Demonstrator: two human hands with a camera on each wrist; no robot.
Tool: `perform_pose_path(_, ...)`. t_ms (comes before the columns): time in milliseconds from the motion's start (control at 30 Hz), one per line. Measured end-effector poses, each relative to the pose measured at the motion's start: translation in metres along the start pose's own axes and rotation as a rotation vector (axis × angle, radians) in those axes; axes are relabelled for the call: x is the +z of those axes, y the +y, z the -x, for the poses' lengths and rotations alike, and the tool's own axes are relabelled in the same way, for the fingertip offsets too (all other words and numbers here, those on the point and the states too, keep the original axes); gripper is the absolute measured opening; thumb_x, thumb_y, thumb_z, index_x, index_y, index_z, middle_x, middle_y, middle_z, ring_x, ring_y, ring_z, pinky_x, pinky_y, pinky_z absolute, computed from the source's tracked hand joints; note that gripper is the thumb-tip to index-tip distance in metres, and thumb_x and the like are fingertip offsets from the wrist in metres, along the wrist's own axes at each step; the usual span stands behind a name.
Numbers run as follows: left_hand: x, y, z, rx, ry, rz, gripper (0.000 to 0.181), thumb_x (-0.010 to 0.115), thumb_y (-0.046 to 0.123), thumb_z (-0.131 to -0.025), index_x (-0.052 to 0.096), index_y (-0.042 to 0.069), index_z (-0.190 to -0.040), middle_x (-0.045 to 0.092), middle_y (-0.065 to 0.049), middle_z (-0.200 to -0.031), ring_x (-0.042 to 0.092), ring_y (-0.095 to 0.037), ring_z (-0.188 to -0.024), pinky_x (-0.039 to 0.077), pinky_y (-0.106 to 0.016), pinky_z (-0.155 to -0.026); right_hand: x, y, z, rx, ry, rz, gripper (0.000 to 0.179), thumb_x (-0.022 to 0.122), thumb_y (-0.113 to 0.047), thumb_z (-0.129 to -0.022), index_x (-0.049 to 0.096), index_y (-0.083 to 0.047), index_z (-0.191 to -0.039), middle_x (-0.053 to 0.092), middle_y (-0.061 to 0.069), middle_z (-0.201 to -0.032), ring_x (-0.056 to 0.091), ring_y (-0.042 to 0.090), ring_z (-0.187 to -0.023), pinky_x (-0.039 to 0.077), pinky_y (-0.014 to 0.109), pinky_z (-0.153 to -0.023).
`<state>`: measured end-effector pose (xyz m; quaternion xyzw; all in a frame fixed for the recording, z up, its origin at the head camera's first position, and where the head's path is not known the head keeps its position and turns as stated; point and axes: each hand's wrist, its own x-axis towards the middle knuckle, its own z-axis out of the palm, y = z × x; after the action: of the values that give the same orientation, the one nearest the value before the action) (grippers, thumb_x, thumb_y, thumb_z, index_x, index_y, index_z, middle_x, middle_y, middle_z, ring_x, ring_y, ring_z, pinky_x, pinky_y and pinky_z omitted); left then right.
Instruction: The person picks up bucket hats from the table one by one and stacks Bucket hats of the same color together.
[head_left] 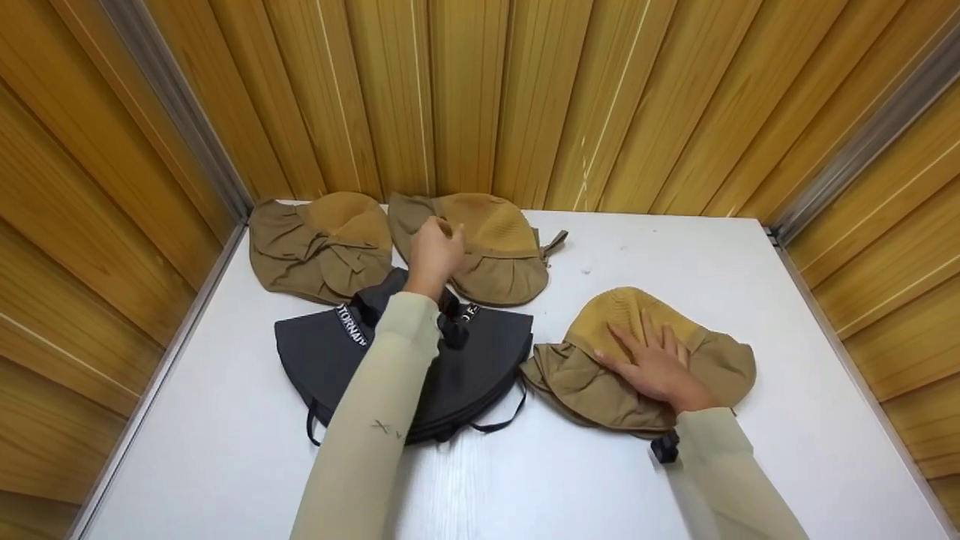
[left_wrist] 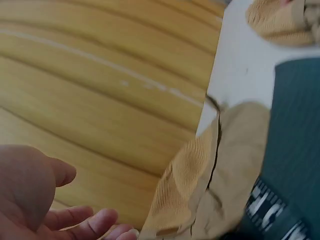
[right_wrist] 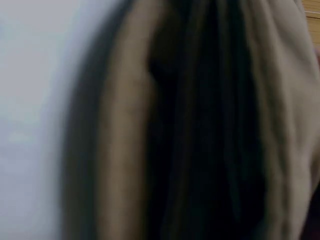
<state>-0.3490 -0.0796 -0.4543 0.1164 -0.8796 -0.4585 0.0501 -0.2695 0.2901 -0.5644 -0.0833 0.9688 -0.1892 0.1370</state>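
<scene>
My left hand [head_left: 437, 251] is over the left part of a tan sun hat [head_left: 491, 225] at the back middle. In the left wrist view its fingers are loosely bent, with nothing between thumb and fingers. Below that forearm lies a folded black hat [head_left: 472, 367] with a lettered band and thin cords. On the right, my right hand [head_left: 660, 367] rests with spread fingers on the crown of another tan sun hat [head_left: 600, 330]. The right wrist view shows that hat's layered brim [right_wrist: 285, 125] close up and blurred.
Another tan hat [head_left: 281, 247] with a bow lies at the back left, beside the middle one. All the hats lie on a white table [head_left: 202, 465]. Wood-patterned panels [head_left: 465, 90] stand at the back and both sides, with metal strips in the corners.
</scene>
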Motion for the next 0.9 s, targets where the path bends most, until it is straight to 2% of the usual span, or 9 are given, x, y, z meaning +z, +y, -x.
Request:
perform_pose_path(200, -0.019, -0.026, -0.036, -0.13, -0.093, 0.072, 0.042, 0.048, 0.034, -0.107, 0.061, -0.004, -0.122, 0.062, -0.019, -0.123, 0.058, -0.032, -0.112, 0.05, -0.043, -0.096, 0.0, -0.002, 0.0, 0.008, -0.056, -0.007, 0.089, 0.036, -0.082, -0.094, 0.02, -0.029, -0.165, -0.018, 0.021, -0.17, -0.015, 0.064, -0.148, -0.008, 0.08, -0.112)
perform_pose_path(333, -0.024, -0.045, -0.055, -0.237, -0.16, 0.097, 0.056, 0.044, 0.038, -0.108, 0.05, -0.005, -0.144, 0.053, -0.022, -0.146, 0.052, -0.032, -0.131, 0.045, -0.042, -0.109, 0.0, -0.001, 0.002, 0.012, -0.055, -0.023, 0.089, 0.038, -0.081, -0.094, 0.02, -0.03, -0.165, -0.018, 0.019, -0.17, -0.015, 0.064, -0.148, -0.007, 0.082, -0.111)
perform_pose_path(400, -0.026, -0.052, -0.063, -0.29, -0.197, 0.14, 0.057, 0.041, 0.037, -0.109, 0.044, -0.003, -0.149, 0.048, -0.021, -0.152, 0.052, -0.031, -0.127, 0.044, -0.042, -0.109, -0.001, 0.0, 0.004, 0.016, -0.053, -0.033, 0.089, 0.039, -0.08, -0.094, 0.021, -0.029, -0.165, -0.018, 0.019, -0.17, -0.015, 0.065, -0.148, -0.008, 0.082, -0.11)
perform_pose_path(433, -0.027, -0.054, -0.066, -0.313, -0.216, 0.166, 0.061, 0.04, 0.036, -0.109, 0.035, -0.002, -0.156, 0.039, -0.02, -0.16, 0.048, -0.031, -0.135, 0.041, -0.043, -0.114, -0.002, 0.0, 0.005, 0.018, -0.053, -0.037, 0.089, 0.039, -0.08, -0.094, 0.022, -0.029, -0.164, -0.018, 0.019, -0.171, -0.015, 0.065, -0.148, -0.008, 0.082, -0.11)
perform_pose_path(600, -0.031, -0.063, -0.078, -0.375, -0.297, 0.294, 0.063, 0.037, 0.035, -0.109, 0.025, 0.001, -0.161, 0.026, -0.017, -0.168, 0.033, -0.033, -0.151, 0.032, -0.047, -0.124, -0.005, 0.001, 0.007, 0.023, -0.051, -0.038, 0.088, 0.04, -0.079, -0.095, 0.023, -0.028, -0.164, -0.017, 0.02, -0.17, -0.015, 0.066, -0.147, -0.009, 0.082, -0.11)
perform_pose_path(633, -0.033, -0.064, -0.079, -0.392, -0.307, 0.338, 0.064, 0.038, 0.035, -0.109, 0.022, 0.002, -0.162, 0.021, -0.014, -0.17, 0.021, -0.031, -0.157, 0.026, -0.048, -0.127, -0.005, 0.001, 0.006, 0.022, -0.051, -0.04, 0.088, 0.04, -0.079, -0.095, 0.023, -0.028, -0.164, -0.018, 0.02, -0.17, -0.015, 0.066, -0.147, -0.009, 0.082, -0.11)
perform_pose_path(667, -0.034, -0.065, -0.08, -0.407, -0.317, 0.386, 0.065, 0.038, 0.035, -0.109, 0.02, 0.003, -0.163, 0.018, -0.013, -0.171, 0.018, -0.031, -0.158, 0.024, -0.049, -0.128, -0.005, 0.001, 0.006, 0.021, -0.05, -0.042, 0.087, 0.04, -0.079, -0.095, 0.024, -0.029, -0.164, -0.017, 0.02, -0.17, -0.015, 0.066, -0.147, -0.009, 0.082, -0.11)
perform_pose_path(833, -0.037, -0.066, -0.082, -0.551, -0.334, 0.728, 0.072, 0.046, 0.033, -0.108, 0.008, 0.011, -0.165, 0.008, -0.007, -0.173, 0.011, -0.027, -0.16, 0.017, -0.048, -0.13, -0.006, -0.002, 0.002, 0.011, -0.039, -0.043, 0.086, 0.041, -0.079, -0.095, 0.025, -0.03, -0.164, -0.016, 0.021, -0.17, -0.014, 0.066, -0.147, -0.008, 0.082, -0.11)
perform_pose_path(900, -0.037, -0.066, -0.083, -0.592, -0.342, 0.826, 0.073, 0.047, 0.033, -0.108, 0.006, 0.016, -0.166, 0.008, -0.005, -0.173, 0.012, -0.026, -0.16, 0.017, -0.047, -0.13, -0.006, -0.002, 0.0, 0.012, -0.034, -0.036, 0.086, 0.042, -0.079, -0.095, 0.025, -0.03, -0.164, -0.015, 0.021, -0.171, -0.013, 0.066, -0.148, -0.008, 0.082, -0.111)
